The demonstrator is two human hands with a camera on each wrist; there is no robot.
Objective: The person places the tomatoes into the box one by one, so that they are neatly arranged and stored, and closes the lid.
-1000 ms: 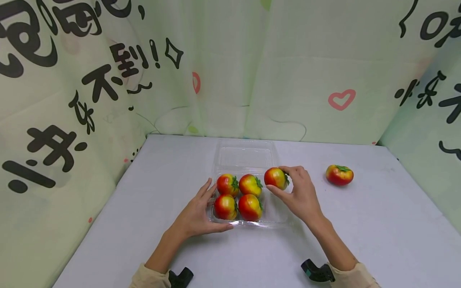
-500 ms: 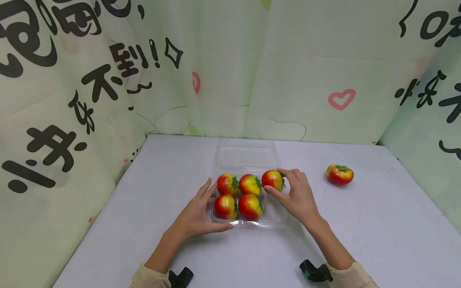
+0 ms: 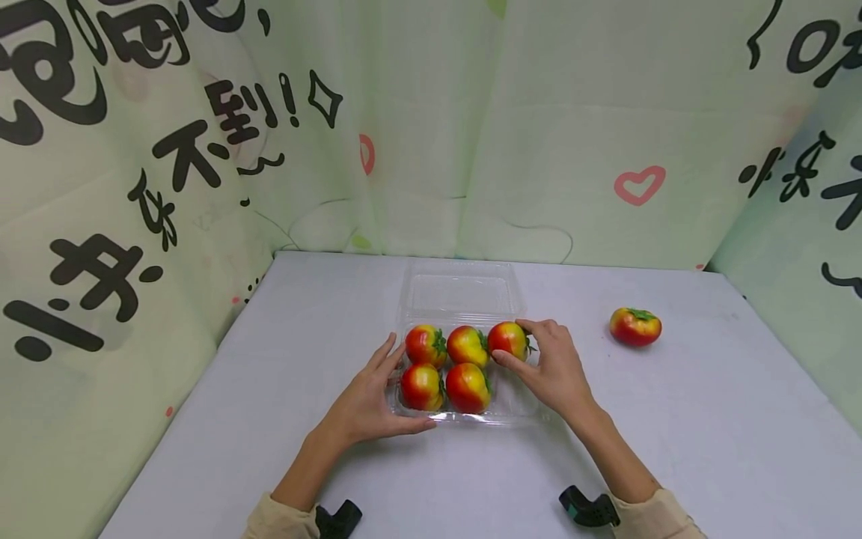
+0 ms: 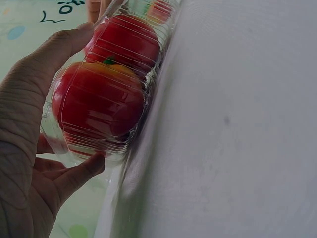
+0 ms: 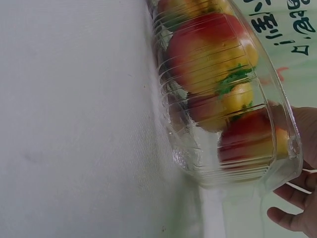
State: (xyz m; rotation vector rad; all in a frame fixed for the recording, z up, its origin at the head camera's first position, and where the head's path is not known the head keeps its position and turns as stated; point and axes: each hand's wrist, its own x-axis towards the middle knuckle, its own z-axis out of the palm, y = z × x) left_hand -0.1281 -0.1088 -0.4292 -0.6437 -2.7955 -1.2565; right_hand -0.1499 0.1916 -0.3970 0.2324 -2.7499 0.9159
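A clear plastic clamshell box lies on the table with its lid folded back. On its left and middle sit several red-and-yellow persimmons with green leafy tops, among them a front-left one and a front-middle one. My left hand holds the box's left front corner, thumb along the front and fingers on the side; the left wrist view shows this hand against the ribbed wall. My right hand pinches another persimmon in the back right of the box, thumb in front, fingers behind.
One loose persimmon rests on the white table, right of the box. A pale green printed curtain surrounds the table at the back and sides. Black wrist devices show near both sleeves.
My right hand has moved a little left and down with its persimmon, bringing it into the back right of the box. The left hand and box have stayed put.
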